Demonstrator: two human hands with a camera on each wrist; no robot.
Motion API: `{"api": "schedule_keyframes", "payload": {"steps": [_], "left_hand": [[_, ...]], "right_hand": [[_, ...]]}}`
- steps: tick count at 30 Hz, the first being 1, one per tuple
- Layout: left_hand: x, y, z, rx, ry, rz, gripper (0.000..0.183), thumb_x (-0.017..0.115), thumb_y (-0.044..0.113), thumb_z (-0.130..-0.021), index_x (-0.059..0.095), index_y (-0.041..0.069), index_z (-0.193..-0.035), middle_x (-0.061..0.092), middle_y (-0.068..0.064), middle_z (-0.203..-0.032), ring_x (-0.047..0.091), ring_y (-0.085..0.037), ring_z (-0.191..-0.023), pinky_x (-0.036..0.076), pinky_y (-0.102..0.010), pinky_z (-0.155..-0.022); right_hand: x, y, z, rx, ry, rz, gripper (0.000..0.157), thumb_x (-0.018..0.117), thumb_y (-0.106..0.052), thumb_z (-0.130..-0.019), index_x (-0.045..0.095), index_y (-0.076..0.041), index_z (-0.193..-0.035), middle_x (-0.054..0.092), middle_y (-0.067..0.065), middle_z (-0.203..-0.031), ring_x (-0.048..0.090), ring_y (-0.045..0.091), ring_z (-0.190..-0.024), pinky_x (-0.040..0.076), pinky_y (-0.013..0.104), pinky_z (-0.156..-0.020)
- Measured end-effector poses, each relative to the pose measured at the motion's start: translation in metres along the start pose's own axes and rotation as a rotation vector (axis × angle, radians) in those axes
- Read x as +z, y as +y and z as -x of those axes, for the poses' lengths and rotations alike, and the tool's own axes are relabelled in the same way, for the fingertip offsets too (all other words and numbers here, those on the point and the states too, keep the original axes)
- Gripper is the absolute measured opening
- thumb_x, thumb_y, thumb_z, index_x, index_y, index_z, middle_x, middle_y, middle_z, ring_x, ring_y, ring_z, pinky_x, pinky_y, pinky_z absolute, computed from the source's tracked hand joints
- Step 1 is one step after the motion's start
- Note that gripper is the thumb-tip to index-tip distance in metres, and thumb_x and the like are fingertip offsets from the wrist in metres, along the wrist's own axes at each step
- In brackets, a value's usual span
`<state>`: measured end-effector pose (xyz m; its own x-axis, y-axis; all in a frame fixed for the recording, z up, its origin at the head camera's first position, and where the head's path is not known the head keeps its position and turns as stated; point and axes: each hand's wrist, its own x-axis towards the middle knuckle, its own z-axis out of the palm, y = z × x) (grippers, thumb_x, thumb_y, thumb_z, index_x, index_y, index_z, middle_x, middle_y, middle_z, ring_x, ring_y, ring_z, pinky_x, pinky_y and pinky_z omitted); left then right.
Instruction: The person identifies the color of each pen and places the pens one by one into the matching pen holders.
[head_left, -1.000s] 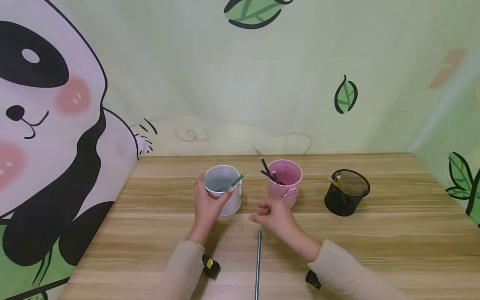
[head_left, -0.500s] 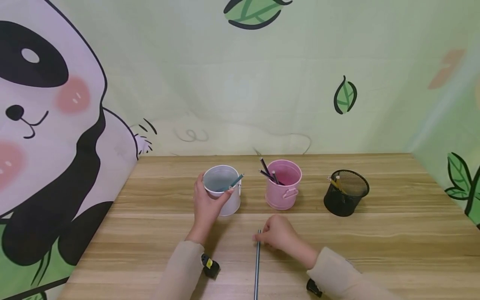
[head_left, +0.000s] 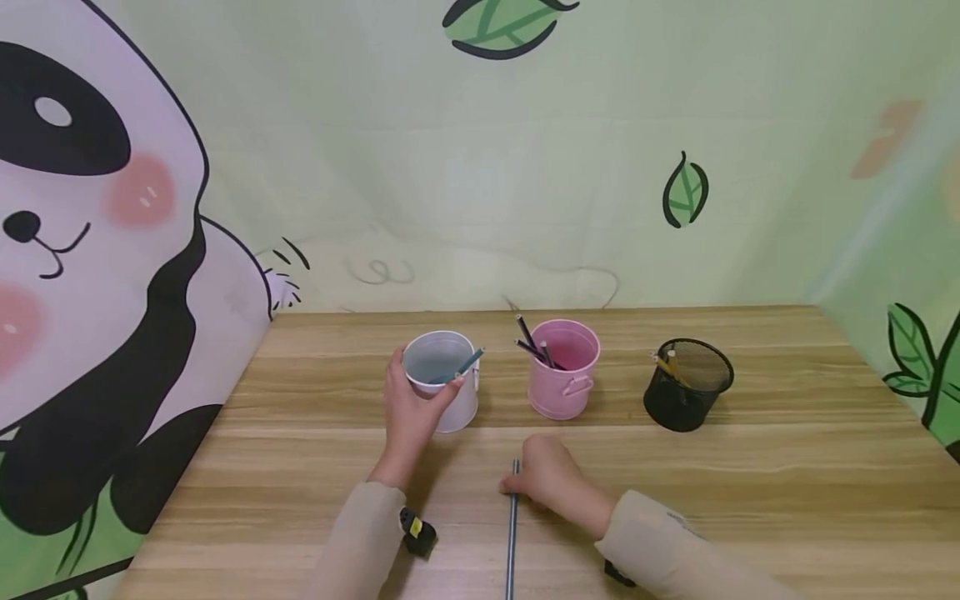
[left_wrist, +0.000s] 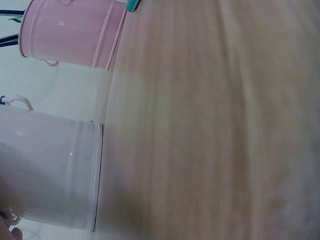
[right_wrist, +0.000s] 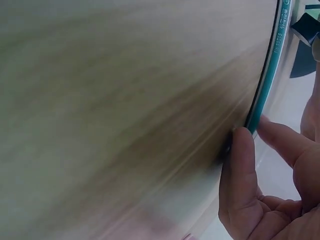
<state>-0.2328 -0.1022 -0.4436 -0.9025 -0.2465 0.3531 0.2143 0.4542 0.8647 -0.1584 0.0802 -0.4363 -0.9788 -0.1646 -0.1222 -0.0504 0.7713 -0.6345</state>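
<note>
My left hand (head_left: 408, 421) grips the white pail (head_left: 459, 410) by its side, thumb at the near rim. A teal pencil (head_left: 472, 360) leans inside that pail, one end over the rim. In front of the pails, a long teal pencil (head_left: 512, 546) lies on the wooden table, pointing toward the camera. My right hand (head_left: 558, 482) pinches it near its far end. The right wrist view shows thumb and finger on either side of the teal pencil (right_wrist: 270, 75). Only a bit of the left fingers (left_wrist: 12, 234) shows in the left wrist view.
Right of the white pail stands a pink pail (head_left: 558, 396) with several dark pencils (head_left: 534, 346). Farther right is a black mesh cup (head_left: 678, 408) holding yellow pencils (head_left: 670, 367). A panda-printed backdrop (head_left: 420, 183) rises behind the table (head_left: 810, 467).
My right hand has come down from in front of the pink pail toward me and now pinches the long teal pencil. The left hand stays on the white pail.
</note>
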Motion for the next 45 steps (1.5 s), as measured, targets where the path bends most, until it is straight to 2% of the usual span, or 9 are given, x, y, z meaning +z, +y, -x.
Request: {"api": "schedule_keyframes", "payload": {"steps": [2, 7, 12, 17, 26, 31, 45], "left_hand": [[-0.0003, 0.0005, -0.0004, 0.002, -0.001, -0.001, 0.093, 0.084, 0.029, -0.068, 0.033, -0.001, -0.14, 0.046, -0.021, -0.131, 0.045, -0.037, -0.121, 0.037, -0.053, -0.102], [0.0002, 0.0004, -0.0005, 0.006, -0.007, -0.014, 0.094, 0.083, 0.03, -0.068, 0.033, 0.0, -0.14, 0.046, -0.021, -0.131, 0.045, -0.037, -0.121, 0.037, -0.053, -0.102], [0.0004, 0.0005, 0.0004, 0.009, -0.001, -0.012, 0.093, 0.083, 0.03, -0.067, 0.033, -0.001, -0.14, 0.046, -0.022, -0.131, 0.045, -0.038, -0.12, 0.037, -0.054, -0.101], [0.0014, 0.0018, 0.0002, 0.01, -0.006, -0.015, 0.094, 0.083, 0.031, -0.067, 0.033, 0.0, -0.14, 0.046, -0.022, -0.132, 0.045, -0.038, -0.121, 0.037, -0.054, -0.102], [0.0014, 0.0002, -0.0007, 0.015, -0.004, -0.013, 0.094, 0.084, 0.03, -0.068, 0.032, 0.0, -0.141, 0.045, -0.022, -0.132, 0.045, -0.038, -0.121, 0.037, -0.054, -0.102], [-0.0008, -0.0013, 0.0012, -0.009, -0.013, 0.003, 0.094, 0.083, 0.027, -0.068, 0.031, 0.0, -0.142, 0.044, -0.021, -0.133, 0.045, -0.037, -0.121, 0.038, -0.054, -0.102], [-0.0011, 0.0002, 0.0003, -0.011, -0.023, 0.004, 0.094, 0.083, 0.027, -0.069, 0.03, -0.001, -0.141, 0.043, -0.02, -0.133, 0.044, -0.035, -0.121, 0.037, -0.052, -0.103]], "right_hand": [[0.001, -0.002, -0.0009, 0.004, 0.0, 0.031, 0.042, 0.083, -0.015, -0.069, 0.047, -0.01, -0.049, 0.036, -0.007, -0.036, 0.035, 0.005, -0.029, 0.029, 0.018, -0.035], [0.0012, -0.0025, -0.0021, 0.034, -0.003, 0.024, 0.038, 0.083, -0.011, -0.068, 0.05, -0.008, -0.05, 0.041, -0.005, -0.036, 0.039, 0.005, -0.028, 0.035, 0.018, -0.033], [0.0004, 0.0003, -0.0022, 0.061, -0.017, -0.065, 0.035, 0.083, -0.005, -0.067, 0.052, -0.005, -0.05, 0.049, -0.001, -0.038, 0.048, 0.006, -0.03, 0.044, 0.021, -0.035], [-0.0022, 0.0019, -0.0015, 0.073, -0.027, -0.14, 0.031, 0.08, 0.0, -0.067, 0.055, -0.003, -0.048, 0.056, 0.006, -0.041, 0.053, 0.009, -0.032, 0.047, 0.024, -0.036], [-0.0042, 0.0018, -0.0022, 0.051, -0.021, -0.127, 0.032, 0.075, 0.004, -0.065, 0.053, -0.005, -0.044, 0.053, 0.003, -0.037, 0.054, 0.011, -0.032, 0.046, 0.022, -0.036], [-0.0018, 0.0031, -0.001, 0.05, -0.033, -0.169, 0.033, 0.071, 0.005, -0.064, 0.049, -0.007, -0.043, 0.049, -0.001, -0.036, 0.055, 0.011, -0.032, 0.046, 0.022, -0.036], [-0.0068, 0.0019, -0.0007, 0.095, -0.087, -0.214, 0.027, 0.071, 0.005, -0.069, 0.055, -0.002, -0.048, 0.055, 0.004, -0.042, 0.056, 0.011, -0.035, 0.05, 0.024, -0.04]]}}
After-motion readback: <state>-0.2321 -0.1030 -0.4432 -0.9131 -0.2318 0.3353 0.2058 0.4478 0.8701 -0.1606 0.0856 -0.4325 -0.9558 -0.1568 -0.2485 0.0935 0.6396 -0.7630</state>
